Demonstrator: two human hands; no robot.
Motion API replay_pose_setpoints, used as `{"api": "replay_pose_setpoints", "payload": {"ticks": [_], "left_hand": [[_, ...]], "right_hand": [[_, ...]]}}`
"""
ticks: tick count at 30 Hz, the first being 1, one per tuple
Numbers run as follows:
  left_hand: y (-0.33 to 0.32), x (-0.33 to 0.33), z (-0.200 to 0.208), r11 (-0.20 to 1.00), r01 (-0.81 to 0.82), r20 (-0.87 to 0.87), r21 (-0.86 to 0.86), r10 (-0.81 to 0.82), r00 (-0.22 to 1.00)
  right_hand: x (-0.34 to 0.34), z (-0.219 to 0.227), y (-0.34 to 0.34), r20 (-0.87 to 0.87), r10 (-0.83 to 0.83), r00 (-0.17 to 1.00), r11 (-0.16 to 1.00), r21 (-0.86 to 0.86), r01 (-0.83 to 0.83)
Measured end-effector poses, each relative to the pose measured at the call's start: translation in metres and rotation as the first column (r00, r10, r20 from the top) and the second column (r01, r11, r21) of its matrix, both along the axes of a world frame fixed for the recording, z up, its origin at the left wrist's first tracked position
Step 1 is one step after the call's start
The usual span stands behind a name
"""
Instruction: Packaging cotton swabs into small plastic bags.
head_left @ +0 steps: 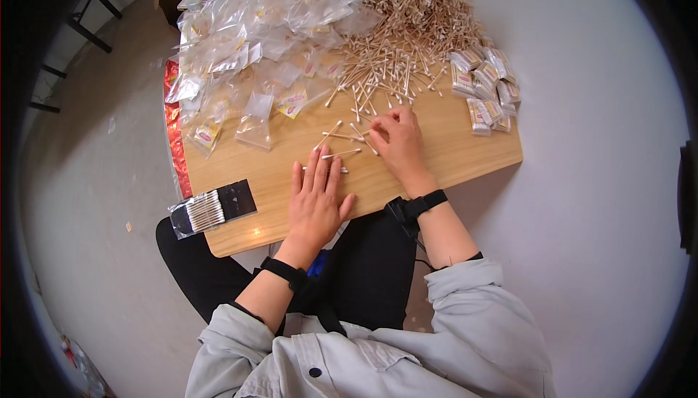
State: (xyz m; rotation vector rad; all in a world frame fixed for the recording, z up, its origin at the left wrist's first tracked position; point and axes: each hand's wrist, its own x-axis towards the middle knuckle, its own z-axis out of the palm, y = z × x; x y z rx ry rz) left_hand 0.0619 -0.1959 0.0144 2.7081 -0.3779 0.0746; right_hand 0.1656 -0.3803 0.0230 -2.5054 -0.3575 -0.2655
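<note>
My left hand (315, 198) lies palm down on the wooden table (451, 147), fingers stretched out. Under and beside its fingertips are a few loose cotton swabs (343, 154) with white tips and thin wooden sticks. Thumb and fingers pinched, my right hand (401, 145) is at another cotton swab (362, 134) just to the right of them. Part of that swab is hidden by the fingers. Farther back, single swabs (392, 71) spread out from a large heap of swabs (429, 5).
Clear plastic bags (254, 27) with yellow labels cover the back left. Several filled swab packs (486, 82) are stacked at the right edge. A bag with a row of swabs (206, 211) overhangs the near left corner. Red foil (174, 136) hangs along the left edge.
</note>
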Motion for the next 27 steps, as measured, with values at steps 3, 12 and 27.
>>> {"api": "replay_pose_setpoints", "payload": {"ticks": [3, 12, 27], "left_hand": [[0.0, -0.002, 0.0, 1.0, -0.002, -0.007, 0.007, 0.002, 1.0], [0.002, -0.03, 0.007, 0.997, -0.034, -0.085, 0.072, 0.04, 0.996], [0.022, -0.034, 0.007, 0.987, -0.113, -0.087, 0.112, 0.123, 0.989]], "right_hand": [[-0.002, -0.003, -0.006, -0.038, -0.101, 0.994, 0.995, -0.013, 0.1], [-0.008, -0.006, 0.022, -0.15, -0.107, 0.983, 0.988, 0.095, 0.123], [-0.006, -0.009, 0.034, -0.081, 0.201, 0.976, 0.972, 0.144, -0.188]]}}
